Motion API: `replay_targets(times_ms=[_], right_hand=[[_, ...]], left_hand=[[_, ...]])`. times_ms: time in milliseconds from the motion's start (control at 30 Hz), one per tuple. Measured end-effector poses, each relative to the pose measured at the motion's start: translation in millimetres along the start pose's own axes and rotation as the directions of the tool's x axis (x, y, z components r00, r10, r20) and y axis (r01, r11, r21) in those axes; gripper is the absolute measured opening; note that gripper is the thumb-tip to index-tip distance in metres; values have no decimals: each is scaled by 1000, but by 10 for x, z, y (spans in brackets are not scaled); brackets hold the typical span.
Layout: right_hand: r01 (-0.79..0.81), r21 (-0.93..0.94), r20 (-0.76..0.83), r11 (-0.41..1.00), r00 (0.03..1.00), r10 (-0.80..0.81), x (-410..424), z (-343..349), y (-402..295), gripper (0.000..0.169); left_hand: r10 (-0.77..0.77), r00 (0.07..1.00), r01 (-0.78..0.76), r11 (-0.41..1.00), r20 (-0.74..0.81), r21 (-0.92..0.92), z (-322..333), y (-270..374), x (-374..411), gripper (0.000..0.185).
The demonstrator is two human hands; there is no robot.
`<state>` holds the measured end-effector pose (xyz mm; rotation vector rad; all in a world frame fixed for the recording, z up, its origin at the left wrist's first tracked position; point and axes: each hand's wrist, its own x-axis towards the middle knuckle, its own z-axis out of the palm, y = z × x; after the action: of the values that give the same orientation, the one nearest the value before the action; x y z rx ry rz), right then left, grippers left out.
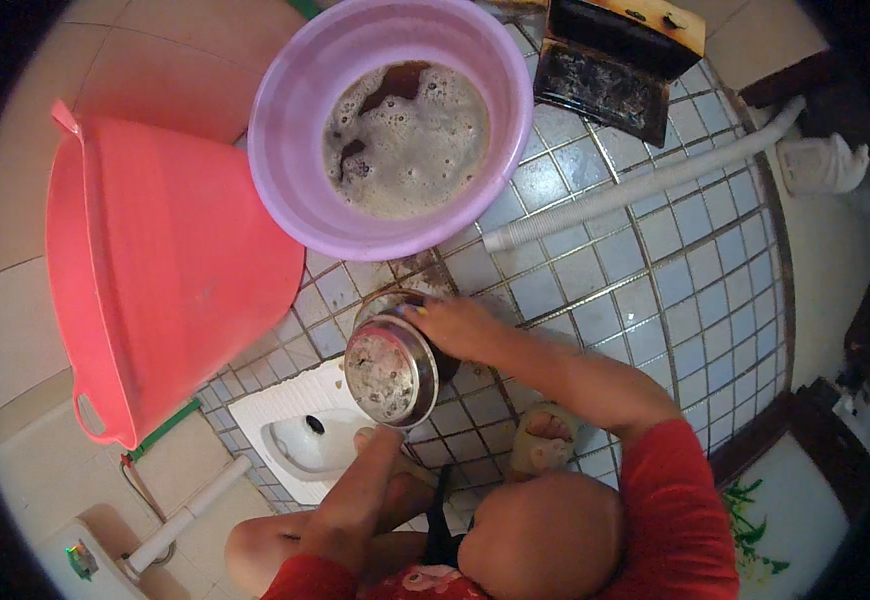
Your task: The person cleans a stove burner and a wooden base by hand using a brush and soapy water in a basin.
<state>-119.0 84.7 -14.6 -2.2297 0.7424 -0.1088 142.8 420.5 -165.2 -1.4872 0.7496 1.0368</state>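
Observation:
A round metal pot (386, 375) with a shiny rim and a stained, sudsy-looking face is tilted between my two hands over the tiled floor. My right hand (442, 324) presses on its far upper side, with something small, blue and yellow, partly showing under the fingers. At the pot's lower rim is my left hand (384, 441), mostly hidden below it, with the fingers hard to make out. Beyond the pot stands a purple plastic basin (390, 244) holding brown, foamy water (420, 150).
A white squat toilet (285, 424) lies beside the pot at the left. A large pink flexible tub (187, 277) leans behind it. A grey corrugated drain hose (630, 191) crosses the tiles at the right, below a dark, grimy open box-like metal object (604, 86).

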Motion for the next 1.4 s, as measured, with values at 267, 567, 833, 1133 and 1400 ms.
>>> replay_targets(times_ms=[267,567,833,1133,1400], right_hand=[[-30,93,148,995,989,16,-137,-194,49,32],[-38,74,183,997,983,24,-164,-152,75,43],[-48,-51,34,998,998,50,335,-208,246,37],[-56,8,149,998,987,54,-247,-151,158,47],[6,41,115,999,993,-11,-348,-137,136,47]], left_hand=[[-29,1000,29,985,5,-171,-69,-113,-553,47],[-38,999,22,917,-32,-398,-62,-128,-808,48],[12,996,-55,837,-83,-545,-146,205,-907,49],[-25,993,-66,698,-116,-713,-138,162,-981,50],[-62,983,-112,549,-174,-829,-292,139,-1007,51]])
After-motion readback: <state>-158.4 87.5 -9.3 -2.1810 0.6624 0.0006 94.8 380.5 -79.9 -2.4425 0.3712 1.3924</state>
